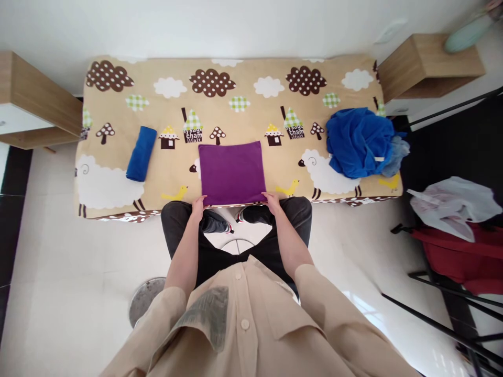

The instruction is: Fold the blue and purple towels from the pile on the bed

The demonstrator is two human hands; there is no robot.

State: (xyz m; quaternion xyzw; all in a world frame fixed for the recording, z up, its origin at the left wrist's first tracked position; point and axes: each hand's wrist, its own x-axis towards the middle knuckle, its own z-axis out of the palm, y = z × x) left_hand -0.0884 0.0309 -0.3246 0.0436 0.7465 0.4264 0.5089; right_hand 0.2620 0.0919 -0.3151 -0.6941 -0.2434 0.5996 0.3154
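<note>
A purple cloth (231,172), folded into a flat rectangle, lies at the near edge of a table covered in a beige sheep-and-cloud print (236,120). My left hand (197,207) pinches its near left corner. My right hand (272,202) pinches its near right corner. A rolled blue towel (141,153) lies on the table to the left. A crumpled heap of blue cloths (359,141) sits at the table's right end.
Wooden shelves stand at the far left (35,102) and far right (426,65). A dark metal rack with a red bag and a white plastic bag (456,207) stands on the right. A round stool base (146,297) rests on the tiled floor.
</note>
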